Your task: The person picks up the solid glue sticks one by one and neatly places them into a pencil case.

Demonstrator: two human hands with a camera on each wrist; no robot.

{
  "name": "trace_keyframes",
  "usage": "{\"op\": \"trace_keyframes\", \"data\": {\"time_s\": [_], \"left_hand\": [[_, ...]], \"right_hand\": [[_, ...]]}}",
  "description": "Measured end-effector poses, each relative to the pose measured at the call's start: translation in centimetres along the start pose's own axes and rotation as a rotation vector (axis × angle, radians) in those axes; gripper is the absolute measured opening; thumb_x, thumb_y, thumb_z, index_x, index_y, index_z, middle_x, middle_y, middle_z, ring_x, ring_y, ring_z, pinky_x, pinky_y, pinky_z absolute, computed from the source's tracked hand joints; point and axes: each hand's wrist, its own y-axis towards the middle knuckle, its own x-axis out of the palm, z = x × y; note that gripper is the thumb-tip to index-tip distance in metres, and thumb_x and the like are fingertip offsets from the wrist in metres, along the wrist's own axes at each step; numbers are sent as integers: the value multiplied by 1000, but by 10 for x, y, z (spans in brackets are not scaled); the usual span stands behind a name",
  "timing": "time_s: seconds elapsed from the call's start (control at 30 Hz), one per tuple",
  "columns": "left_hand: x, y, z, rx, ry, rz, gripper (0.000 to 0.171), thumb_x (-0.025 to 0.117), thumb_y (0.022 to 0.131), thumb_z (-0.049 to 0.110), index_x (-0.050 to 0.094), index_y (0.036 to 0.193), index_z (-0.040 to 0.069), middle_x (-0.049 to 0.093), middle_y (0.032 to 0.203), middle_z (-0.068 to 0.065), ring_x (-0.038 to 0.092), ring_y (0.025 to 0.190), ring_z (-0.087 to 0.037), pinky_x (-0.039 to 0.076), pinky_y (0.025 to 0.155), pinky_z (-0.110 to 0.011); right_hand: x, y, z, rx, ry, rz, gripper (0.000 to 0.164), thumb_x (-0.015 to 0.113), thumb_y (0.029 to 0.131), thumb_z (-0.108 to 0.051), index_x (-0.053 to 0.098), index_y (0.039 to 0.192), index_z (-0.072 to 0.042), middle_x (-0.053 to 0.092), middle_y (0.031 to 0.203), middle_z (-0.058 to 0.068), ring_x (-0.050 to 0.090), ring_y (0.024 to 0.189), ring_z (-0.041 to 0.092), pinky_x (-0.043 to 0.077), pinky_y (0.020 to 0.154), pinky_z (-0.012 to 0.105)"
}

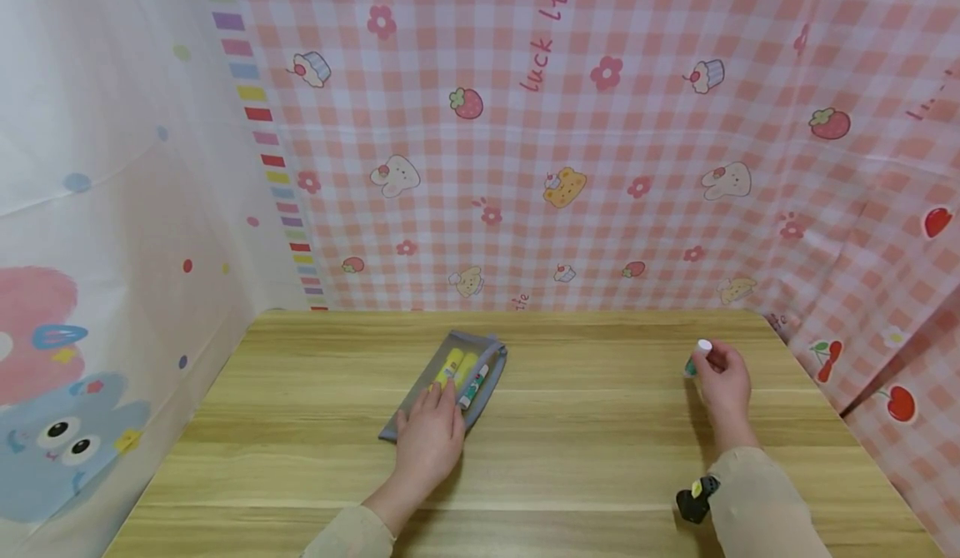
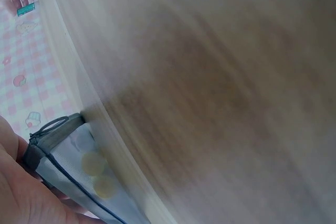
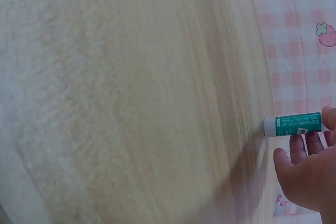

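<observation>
On the left of the table lies a grey mesh zip pouch (image 1: 414,404). My left hand (image 1: 431,435) rests on its near part, fingers extended over the mesh. Two yellow sticks (image 1: 452,365) and a green-and-white glue stick (image 1: 473,387) show through the mesh. In the left wrist view, their round ends appear behind the pouch's side (image 2: 73,169). Far to the right, my right hand (image 1: 726,381) pinches another green glue stick (image 3: 298,124) between thumb and fingers. It stands upright, white cap on top, with its white base right at the tabletop.
The wood-grain table (image 1: 585,450) fills the space between both hands. A small black item with a yellow part (image 1: 695,500) sits by the right sleeve. Behind the table hangs a pink checked cloth (image 1: 525,141); a white patterned cloth (image 1: 150,233) hangs at the left.
</observation>
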Motion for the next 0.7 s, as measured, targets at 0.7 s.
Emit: {"op": "trace_keyframes", "data": {"time_s": [0.7], "left_hand": [[-2,0,1,2,11,-2,44,50,100,21,54,138,0,55,136,-25,49,126,-46,31,95,-77]], "right_hand": [[7,-11,-6,-8,-10,28,39,57,100,-19,50,128,8,57,117,20,45,85,-3,41,70,8]]}}
